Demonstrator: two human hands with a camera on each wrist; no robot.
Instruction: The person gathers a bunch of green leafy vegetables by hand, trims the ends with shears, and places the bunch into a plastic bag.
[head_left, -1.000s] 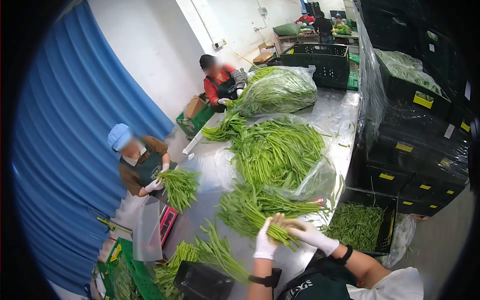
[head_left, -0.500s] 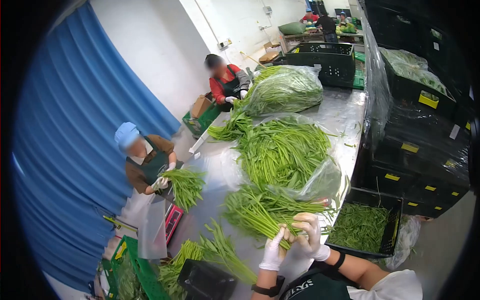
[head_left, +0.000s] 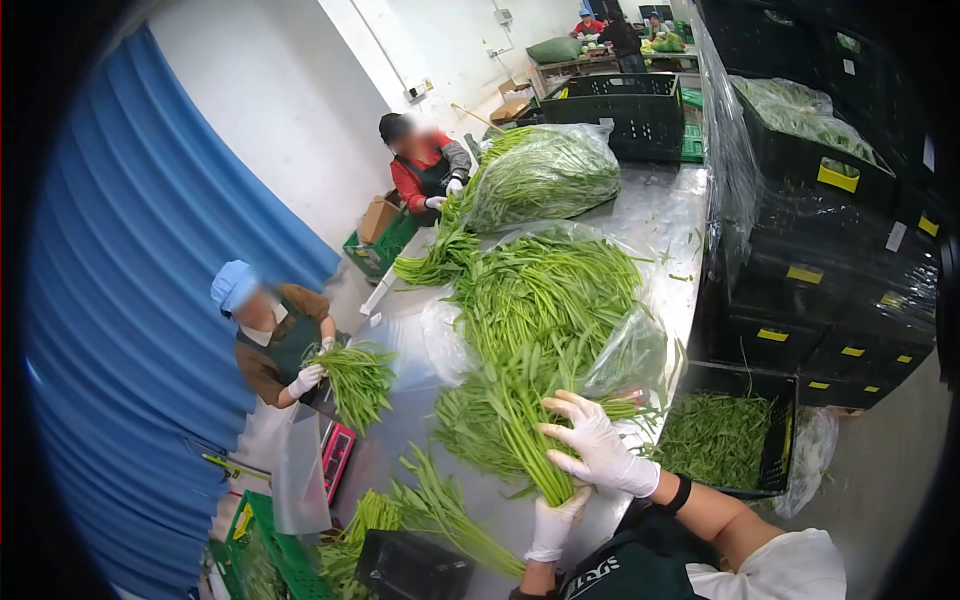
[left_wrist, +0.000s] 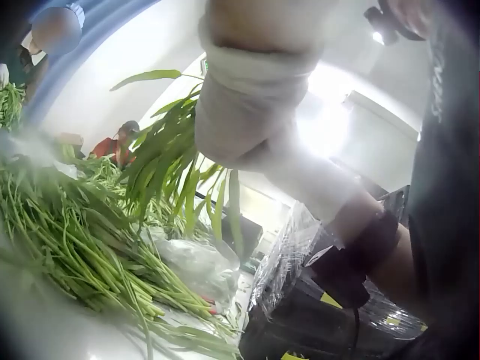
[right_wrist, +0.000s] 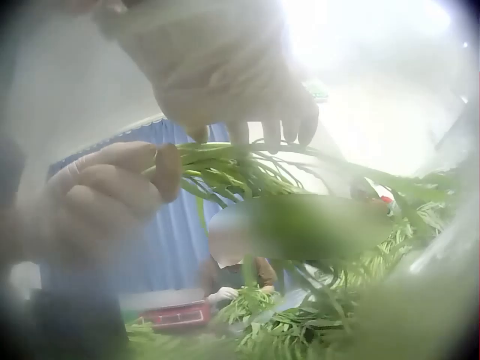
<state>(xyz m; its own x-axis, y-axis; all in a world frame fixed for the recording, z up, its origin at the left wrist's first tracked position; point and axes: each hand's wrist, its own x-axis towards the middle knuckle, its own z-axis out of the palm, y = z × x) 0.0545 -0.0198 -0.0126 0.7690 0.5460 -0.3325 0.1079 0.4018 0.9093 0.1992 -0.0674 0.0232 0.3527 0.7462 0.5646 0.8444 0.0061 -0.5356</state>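
Note:
My gloved left hand (head_left: 556,522) grips a bunch of water spinach (head_left: 528,430) by its stem ends, close to the apron. The leafy ends point away over the table. My gloved right hand (head_left: 600,447) lies along the right side of the stems, its fingers spread and fairly straight. In the right wrist view the right hand's fingers (right_wrist: 289,124) reach down to the stems, and the left hand (right_wrist: 112,187) is curled round them. Loose water spinach (left_wrist: 75,255) lies beneath the bunch in the left wrist view.
A large heap of water spinach (head_left: 550,295) in open plastic covers the table's middle, with a filled bag (head_left: 545,180) behind. Black crates (head_left: 790,310) stand stacked at right. A black tray (head_left: 415,565) and red scale (head_left: 338,460) are at left. Two people work opposite.
The left hand has drawn the stem ends down towards the apron, and the bunch points more straight away. The right hand has moved from the stem ends up along the stems, fingers spreading.

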